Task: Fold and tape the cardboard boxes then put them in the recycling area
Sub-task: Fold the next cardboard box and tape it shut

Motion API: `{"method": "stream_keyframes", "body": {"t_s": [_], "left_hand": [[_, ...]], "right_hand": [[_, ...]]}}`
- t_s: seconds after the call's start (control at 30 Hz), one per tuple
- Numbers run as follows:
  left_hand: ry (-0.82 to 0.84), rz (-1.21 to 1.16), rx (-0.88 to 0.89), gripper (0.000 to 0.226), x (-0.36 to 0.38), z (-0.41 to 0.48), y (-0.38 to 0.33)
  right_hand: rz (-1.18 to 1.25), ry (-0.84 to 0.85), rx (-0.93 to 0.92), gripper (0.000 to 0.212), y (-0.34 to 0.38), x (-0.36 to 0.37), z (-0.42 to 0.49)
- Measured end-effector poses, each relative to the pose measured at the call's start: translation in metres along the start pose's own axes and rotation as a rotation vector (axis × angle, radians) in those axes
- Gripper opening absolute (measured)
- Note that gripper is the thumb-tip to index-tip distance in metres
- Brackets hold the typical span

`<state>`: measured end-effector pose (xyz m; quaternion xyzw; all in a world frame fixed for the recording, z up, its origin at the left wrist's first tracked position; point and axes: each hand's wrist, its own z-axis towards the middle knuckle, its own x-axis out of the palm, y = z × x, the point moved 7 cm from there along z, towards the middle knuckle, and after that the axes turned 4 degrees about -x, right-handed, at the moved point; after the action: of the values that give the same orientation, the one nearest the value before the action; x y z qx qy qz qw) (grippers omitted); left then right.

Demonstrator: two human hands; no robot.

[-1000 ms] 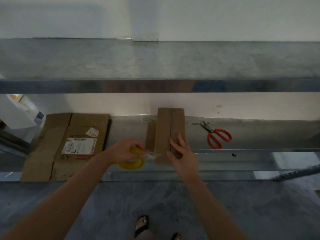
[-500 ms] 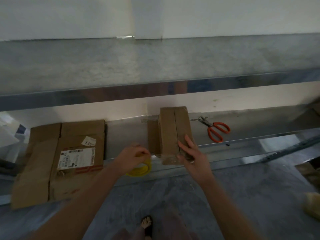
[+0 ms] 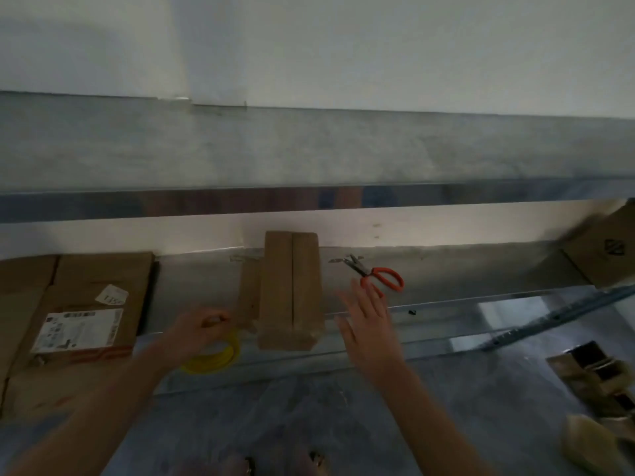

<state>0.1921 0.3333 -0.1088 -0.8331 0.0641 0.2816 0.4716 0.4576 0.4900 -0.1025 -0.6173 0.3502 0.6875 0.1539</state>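
Holding the tape: the left hand (image 3: 197,329) had its fingers curled round the yellow tape roll (image 3: 214,359), down by the shelf's front edge, just left of the folded box.
Right hand: the right hand (image 3: 369,324) was open, fingers spread wide, gripping nothing. It hovered just right of the box, apart from it, with fingertips near the scissors.
Folded box: the folded box (image 3: 290,290) lay flat on the metal shelf (image 3: 446,273), running front to back, seam down the middle, its near end over the front lip.
Scissors: the scissors (image 3: 379,274) had orange handles and lay on the shelf right of the box.
Other cardboard: a flattened carton (image 3: 86,286) with a white label sat at the left end. Pretty blurry overall.
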Motion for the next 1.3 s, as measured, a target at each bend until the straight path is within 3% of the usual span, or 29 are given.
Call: {"method": "stream_keyframes", "body": {"t_s": [0.1,0.27,0.37,0.53,0.63,0.7,0.8,1.03,1.13,1.3], "left_hand": [[-0.033,-0.06,-0.032,0.019,0.003,-0.005,-0.003],[-0.081,-0.047,-0.053,0.02,0.003,-0.008,-0.002],[-0.121,-0.017,-0.093,0.025,0.007,-0.011,-0.001],[-0.13,0.056,-0.168,0.015,0.014,-0.022,-0.002],[-0.16,0.07,-0.124,0.022,0.011,-0.028,-0.009],[-0.18,0.099,-0.087,0.024,0.009,-0.03,-0.016],[-0.187,0.133,-0.056,0.021,0.004,-0.031,-0.023],[-0.16,0.135,0.002,0.004,0.0,-0.022,-0.036],[-0.137,0.209,0.017,0.011,-0.003,-0.02,-0.034],[-0.119,0.178,0.046,0.008,-0.011,-0.023,-0.034]], "right_hand": [[-0.041,-0.047,0.065,0.053,-0.064,-0.008,0.014],[-0.032,0.142,0.201,0.052,-0.136,0.014,0.062],[0.029,0.219,0.25,0.053,-0.148,0.031,0.077],[-0.13,0.225,0.295,0.041,-0.15,0.045,0.077],[-0.153,0.215,0.317,0.032,-0.145,0.046,0.074],[-0.182,0.217,0.324,0.029,-0.14,0.041,0.069],[-0.029,0.175,0.41,0.029,-0.131,0.022,0.048],[0.192,-0.158,0.371,0.038,-0.059,-0.038,-0.061],[0.26,-0.226,0.322,0.04,-0.005,-0.046,-0.106],[0.445,-0.191,0.369,0.036,0.079,-0.019,-0.149]]}}
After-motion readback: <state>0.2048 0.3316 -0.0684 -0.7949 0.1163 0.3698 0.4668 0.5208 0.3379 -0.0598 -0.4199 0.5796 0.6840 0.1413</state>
